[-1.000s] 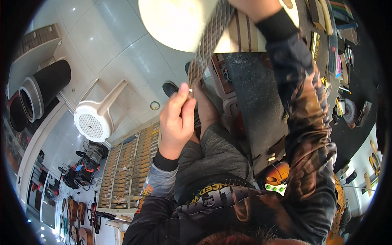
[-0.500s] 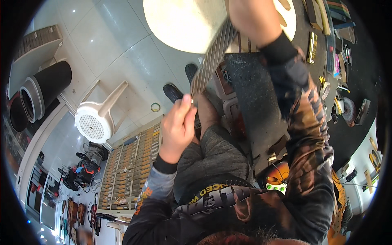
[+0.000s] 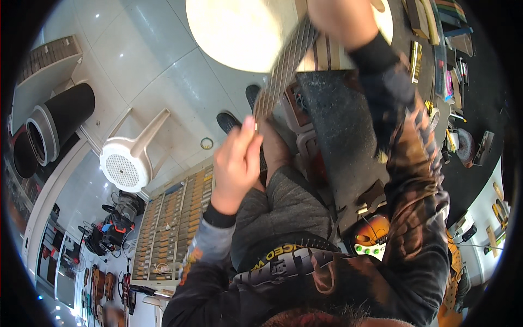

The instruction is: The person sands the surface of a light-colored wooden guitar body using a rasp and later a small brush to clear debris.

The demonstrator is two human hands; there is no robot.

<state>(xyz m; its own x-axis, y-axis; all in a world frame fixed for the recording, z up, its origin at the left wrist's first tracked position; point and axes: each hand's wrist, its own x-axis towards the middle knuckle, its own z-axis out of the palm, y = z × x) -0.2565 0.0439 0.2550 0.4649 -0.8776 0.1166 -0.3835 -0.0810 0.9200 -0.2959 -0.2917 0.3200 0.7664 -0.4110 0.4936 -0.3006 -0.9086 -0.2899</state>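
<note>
Over a grey tiled floor (image 3: 109, 65), a white plastic chair (image 3: 128, 161) lies left of the left hand (image 3: 235, 166), which pinches a fretted neck (image 3: 283, 68) that the right hand (image 3: 340, 19) grips higher up.

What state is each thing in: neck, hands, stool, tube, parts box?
Guitar neck: held at both ends, slanting over the lap.
Left hand: pinched shut at the neck's lower end.
Right hand: gripping the upper neck, partly out of frame.
White stool: tipped on its side on the floor.
Black tube: lying on its side.
Parts box: open, compartments filled.
</note>
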